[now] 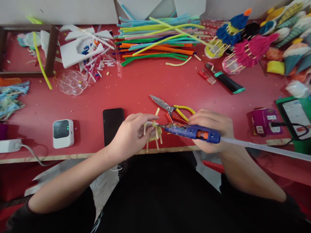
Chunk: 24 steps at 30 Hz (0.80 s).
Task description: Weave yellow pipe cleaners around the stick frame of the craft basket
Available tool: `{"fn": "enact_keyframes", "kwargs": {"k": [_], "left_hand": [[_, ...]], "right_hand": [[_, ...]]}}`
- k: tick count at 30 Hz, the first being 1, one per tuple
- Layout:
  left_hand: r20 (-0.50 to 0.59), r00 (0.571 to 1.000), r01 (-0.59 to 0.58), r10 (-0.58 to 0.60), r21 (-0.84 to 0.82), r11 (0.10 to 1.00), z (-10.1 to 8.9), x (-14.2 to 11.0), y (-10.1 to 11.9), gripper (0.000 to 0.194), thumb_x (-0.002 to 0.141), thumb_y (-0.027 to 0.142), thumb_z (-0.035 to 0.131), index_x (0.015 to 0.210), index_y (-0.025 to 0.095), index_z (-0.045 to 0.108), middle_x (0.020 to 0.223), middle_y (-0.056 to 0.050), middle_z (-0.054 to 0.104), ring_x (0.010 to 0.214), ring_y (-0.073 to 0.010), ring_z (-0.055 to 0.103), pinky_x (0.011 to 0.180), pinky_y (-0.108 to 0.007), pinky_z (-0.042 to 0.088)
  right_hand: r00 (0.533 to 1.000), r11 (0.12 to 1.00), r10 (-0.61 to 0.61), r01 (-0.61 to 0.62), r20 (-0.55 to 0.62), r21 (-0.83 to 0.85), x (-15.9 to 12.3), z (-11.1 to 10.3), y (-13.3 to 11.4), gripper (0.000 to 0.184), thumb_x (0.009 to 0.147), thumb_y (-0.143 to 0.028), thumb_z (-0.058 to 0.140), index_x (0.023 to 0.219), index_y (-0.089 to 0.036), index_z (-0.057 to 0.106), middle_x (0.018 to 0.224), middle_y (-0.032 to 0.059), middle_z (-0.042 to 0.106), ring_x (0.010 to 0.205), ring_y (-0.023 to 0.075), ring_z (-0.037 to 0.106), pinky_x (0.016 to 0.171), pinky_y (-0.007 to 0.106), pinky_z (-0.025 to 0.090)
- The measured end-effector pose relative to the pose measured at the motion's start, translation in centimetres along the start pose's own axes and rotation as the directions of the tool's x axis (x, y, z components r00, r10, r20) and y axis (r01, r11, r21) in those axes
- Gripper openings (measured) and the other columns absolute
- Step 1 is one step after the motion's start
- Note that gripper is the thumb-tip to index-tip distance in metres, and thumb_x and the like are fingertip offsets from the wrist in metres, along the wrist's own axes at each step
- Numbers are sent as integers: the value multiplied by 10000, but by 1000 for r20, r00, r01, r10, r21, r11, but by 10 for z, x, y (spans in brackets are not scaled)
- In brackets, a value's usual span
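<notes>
My right hand (211, 124) is wrapped round a blue glue gun (189, 131), with a long clear glue stick (264, 148) running out of its back end. The gun's nozzle points left and meets a small pale yellow craft piece (157, 133) with several short sticks standing out from it. That piece is pinched between the fingers of my left hand (134, 132), which hide part of it. Just beyond my hands lies a pair of scissors (170, 106) with yellow and red handles, blades apart. A black phone (113, 123) rests left of the craft piece, partly behind my left hand.
Colourful pipe cleaners (157, 38) lie piled at the back. Finished-looking yarn figures (252, 48) crowd the back right. A black and green cutter (229, 82), a purple power socket (267, 121), a white device (63, 133) and a clear flower-shaped tray (73, 82) lie around the red table (131, 87).
</notes>
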<state>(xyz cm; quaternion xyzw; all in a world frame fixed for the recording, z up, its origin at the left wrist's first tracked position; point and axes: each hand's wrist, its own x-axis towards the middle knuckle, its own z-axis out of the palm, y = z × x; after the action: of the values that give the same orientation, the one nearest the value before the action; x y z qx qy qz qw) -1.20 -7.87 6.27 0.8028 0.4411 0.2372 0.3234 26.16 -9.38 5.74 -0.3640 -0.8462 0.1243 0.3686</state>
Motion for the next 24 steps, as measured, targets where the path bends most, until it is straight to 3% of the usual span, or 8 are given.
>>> {"fn": "enact_keyframes", "kwargs": {"k": [8, 14, 18, 21, 24], "left_hand": [[2, 1000, 14, -14, -4, 1000, 1, 0, -2, 250, 937, 153, 627, 1175, 175, 702, 987, -57, 769, 905, -175, 704, 840, -313, 570], [0, 999, 54, -54, -37, 998, -2, 0, 0, 283, 928, 136, 630, 1200, 201, 674, 1006, -36, 763, 903, -157, 713, 824, -285, 565], [-5, 985, 166, -171, -213, 963, -5, 1, 0, 382, 898, 178, 665, 1269, 193, 573, 953, -24, 740, 820, -139, 723, 748, -262, 561], [-7, 978, 195, -209, -333, 923, -5, 2, -2, 271, 868, 217, 679, 1120, 184, 583, 992, -55, 726, 891, -158, 722, 753, -272, 559], [10, 975, 209, -222, -377, 902, -6, 4, -3, 153, 857, 238, 668, 987, 197, 599, 977, -46, 710, 870, -150, 694, 734, -275, 546]], "right_hand": [[1000, 1000, -5, 5, 4, -20, 0, 0, 0, 215, 697, -103, 606, 852, -246, 568, 735, 22, 653, 664, 198, 618, 607, 353, 545], [999, 991, 8, -4, 32, -133, -7, -12, 9, 164, 767, -192, 657, 917, -240, 611, 801, 43, 686, 695, 214, 651, 633, 361, 558], [998, 960, 44, -29, 49, -278, -27, -28, 37, 250, 839, -221, 694, 1085, -235, 655, 901, 81, 740, 768, 230, 699, 692, 368, 526], [982, 863, 148, -71, 115, -500, -48, -38, 69, 285, 832, -181, 660, 1112, -233, 657, 866, 82, 753, 761, 240, 681, 720, 399, 430], [983, 820, 129, -33, 129, -571, -63, -49, 99, 349, 749, -76, 605, 1048, -235, 690, 812, 73, 751, 730, 225, 648, 693, 387, 361]]}}
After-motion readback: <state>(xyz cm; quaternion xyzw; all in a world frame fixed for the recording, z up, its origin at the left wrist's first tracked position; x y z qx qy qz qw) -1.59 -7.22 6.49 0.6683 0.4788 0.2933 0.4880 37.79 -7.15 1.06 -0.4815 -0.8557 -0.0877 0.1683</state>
